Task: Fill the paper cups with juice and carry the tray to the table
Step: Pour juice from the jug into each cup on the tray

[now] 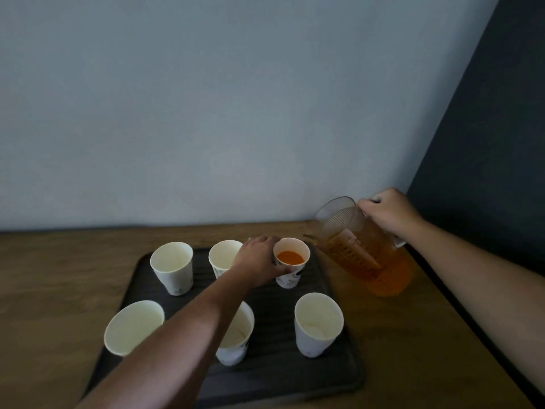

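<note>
A dark ribbed tray point(274, 376) lies on the wooden bench point(59, 276), toward its back edge, with six white paper cups standing on it in two rows of three. The left hand point(259, 261) reaches across the tray, and its grip is closed around the side of the cup with juice point(290, 262) at the tray's back right corner; the thumb lies across the cup's near side and the fingers curl behind it. That cup stands upright and holds orange juice partway up. The other five look empty: the back left cup point(172, 267), the back middle cup point(224, 256) partly behind the left hand, the front left cup point(132, 326), the front middle cup point(236, 338) partly hidden under the forearm, and the front right cup point(317, 323).

The right hand point(389, 211) has its grip wrapped shut on the handle of a clear plastic jug point(365, 249), just beside the tray's right edge near the bench's back right corner. The jug tilts with its spout toward the filled cup and holds orange juice in its lower part. Whether its base touches the bench I cannot tell
</note>
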The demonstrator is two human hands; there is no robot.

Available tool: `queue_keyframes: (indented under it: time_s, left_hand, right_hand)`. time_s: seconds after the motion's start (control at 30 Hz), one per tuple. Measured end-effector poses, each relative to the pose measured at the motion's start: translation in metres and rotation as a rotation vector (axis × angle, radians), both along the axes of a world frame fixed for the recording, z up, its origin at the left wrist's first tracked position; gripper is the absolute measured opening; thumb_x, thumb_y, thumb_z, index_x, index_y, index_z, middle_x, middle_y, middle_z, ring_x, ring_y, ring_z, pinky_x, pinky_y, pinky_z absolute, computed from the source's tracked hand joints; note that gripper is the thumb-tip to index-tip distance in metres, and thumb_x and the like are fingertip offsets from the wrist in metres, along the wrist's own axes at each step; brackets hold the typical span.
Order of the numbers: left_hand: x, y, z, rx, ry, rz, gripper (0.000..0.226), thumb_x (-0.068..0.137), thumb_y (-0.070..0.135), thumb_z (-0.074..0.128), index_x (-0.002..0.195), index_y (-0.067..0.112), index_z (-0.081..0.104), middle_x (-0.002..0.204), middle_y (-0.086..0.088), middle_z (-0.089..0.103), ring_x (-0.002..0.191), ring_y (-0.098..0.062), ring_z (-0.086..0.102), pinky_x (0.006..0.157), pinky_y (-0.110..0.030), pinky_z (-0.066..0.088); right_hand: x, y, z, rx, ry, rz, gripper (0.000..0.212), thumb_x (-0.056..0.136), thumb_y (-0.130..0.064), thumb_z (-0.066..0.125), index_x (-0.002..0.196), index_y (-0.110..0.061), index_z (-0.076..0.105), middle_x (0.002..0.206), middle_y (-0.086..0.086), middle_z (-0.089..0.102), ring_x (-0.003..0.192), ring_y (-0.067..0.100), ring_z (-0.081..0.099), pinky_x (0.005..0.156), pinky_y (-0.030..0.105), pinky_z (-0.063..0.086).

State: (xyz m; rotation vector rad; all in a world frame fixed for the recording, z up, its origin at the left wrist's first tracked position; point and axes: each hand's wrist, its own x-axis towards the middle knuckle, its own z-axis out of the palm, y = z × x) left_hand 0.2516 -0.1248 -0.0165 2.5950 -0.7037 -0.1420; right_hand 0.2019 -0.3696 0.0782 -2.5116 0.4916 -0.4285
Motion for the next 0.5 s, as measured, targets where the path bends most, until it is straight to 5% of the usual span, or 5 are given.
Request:
queue_keyframes:
  time_s: [0.3, 0.5]
  left_hand:
    - [-0.008, 0.006, 0.008, -0.071, -0.025, 0.007, 0.082, 0.077, 0.053, 0.069, 0.145, 0.023, 0.034, 0.146, -0.004, 0.042, 0.133, -0.024, 0.040, 0.107, -0.042, 0.036]
    - [-0.033, 0.014, 0.017, -0.163, -0.113, -0.104, 0.079, 0.072, 0.059, 0.070, 0.137, 0.023, 0.045, 0.135, 0.000, 0.054, 0.124, -0.020, 0.048, 0.103, -0.035, 0.039]
  right_hand:
    - [-0.018, 0.002, 0.012, 0.074, -0.078, -0.046, 0.046, 0.087, -0.020, 0.059, 0.045, -0.014, 0.043, 0.044, 0.003, 0.035, 0.042, 0.018, 0.035, 0.046, 0.026, 0.022]
    - [-0.046, 0.002, 0.021, 0.100, -0.094, -0.026, 0.043, 0.086, -0.021, 0.059, 0.046, -0.014, 0.045, 0.047, 0.004, 0.037, 0.044, 0.018, 0.036, 0.048, 0.027, 0.023]
